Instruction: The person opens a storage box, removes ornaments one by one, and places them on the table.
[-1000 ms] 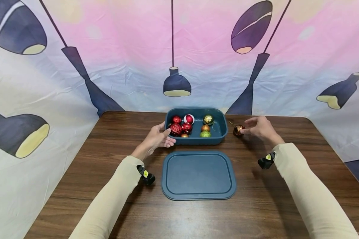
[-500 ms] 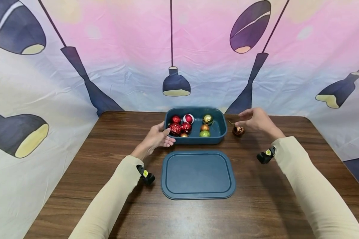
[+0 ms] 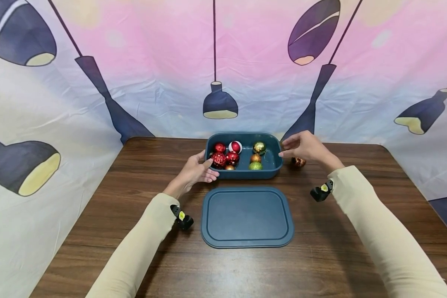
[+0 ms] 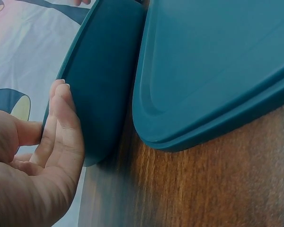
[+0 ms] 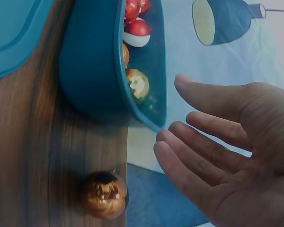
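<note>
A dark teal storage box (image 3: 247,175) stands at the back of the table, open at the top. Red, gold, orange and green Christmas baubles lie inside it, among them a red-and-white bauble (image 5: 137,33). My left hand (image 3: 193,169) grips its left end, the thumb at the rim and the fingers along the outer wall. At the right end of the box my right hand (image 3: 309,147) hovers by the rim, holding nothing, thumb and fingers spread apart in the right wrist view. A shiny copper bauble (image 5: 104,195) lies on the table just outside, partly hidden by this hand in the head view.
The matching flat lid (image 3: 247,217) lies on the wooden table (image 3: 238,269) in front of the box. Behind the table's back edge hangs a cloth backdrop (image 3: 164,95) printed with lamps. A small black camera sits on each wrist.
My right hand has let go of the copper bauble, lifted and moved left to the box's right rim. The bauble stays on the table. My left hand has kept its place.
</note>
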The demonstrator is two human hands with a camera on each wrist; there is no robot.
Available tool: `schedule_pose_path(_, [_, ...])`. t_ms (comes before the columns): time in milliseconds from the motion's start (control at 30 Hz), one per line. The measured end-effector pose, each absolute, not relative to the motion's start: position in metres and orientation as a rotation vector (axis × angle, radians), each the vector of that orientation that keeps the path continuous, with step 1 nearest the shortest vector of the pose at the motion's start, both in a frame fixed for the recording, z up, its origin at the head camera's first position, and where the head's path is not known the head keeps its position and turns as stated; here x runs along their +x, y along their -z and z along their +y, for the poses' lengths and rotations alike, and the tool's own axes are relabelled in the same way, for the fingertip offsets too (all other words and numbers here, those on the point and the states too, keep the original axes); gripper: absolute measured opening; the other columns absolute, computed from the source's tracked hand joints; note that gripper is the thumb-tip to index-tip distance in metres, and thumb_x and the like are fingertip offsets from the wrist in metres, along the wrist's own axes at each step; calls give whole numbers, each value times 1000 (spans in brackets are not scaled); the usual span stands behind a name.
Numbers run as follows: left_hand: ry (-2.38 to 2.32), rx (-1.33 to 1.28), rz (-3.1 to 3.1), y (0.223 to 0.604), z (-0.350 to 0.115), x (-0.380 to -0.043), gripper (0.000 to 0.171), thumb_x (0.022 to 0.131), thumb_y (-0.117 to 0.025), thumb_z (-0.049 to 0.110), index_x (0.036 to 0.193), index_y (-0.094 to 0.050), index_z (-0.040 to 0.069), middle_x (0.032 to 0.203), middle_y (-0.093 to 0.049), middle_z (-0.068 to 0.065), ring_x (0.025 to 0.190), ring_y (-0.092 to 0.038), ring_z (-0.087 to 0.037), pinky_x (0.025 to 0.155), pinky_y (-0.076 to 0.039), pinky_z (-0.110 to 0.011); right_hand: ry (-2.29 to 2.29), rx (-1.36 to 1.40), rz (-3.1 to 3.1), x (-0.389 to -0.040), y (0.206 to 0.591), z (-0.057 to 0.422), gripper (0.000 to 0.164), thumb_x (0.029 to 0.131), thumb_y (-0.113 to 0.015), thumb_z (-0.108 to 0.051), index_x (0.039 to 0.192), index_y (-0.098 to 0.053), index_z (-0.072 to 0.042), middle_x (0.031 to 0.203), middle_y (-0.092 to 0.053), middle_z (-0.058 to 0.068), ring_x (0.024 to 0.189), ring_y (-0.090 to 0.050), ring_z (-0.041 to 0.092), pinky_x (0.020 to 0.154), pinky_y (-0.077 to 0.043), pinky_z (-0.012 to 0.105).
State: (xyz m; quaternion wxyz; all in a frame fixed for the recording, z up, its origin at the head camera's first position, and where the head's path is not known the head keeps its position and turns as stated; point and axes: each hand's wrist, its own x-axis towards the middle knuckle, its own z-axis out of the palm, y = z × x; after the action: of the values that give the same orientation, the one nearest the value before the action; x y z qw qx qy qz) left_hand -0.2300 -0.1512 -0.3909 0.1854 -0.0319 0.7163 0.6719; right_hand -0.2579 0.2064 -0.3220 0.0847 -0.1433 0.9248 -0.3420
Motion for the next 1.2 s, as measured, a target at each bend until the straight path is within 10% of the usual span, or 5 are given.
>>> schedule_pose_path(1200, [-1895,-99,2019,388,-150,-228,64,110,-46,20,165,-12,20,80,-74,-13,61,-71,-16,61,-60,-27,904,-636,2577,-267,347,151,36,88,-79,-7,119,-69,9,112,-71,22,104,-68,34,89,-57,46])
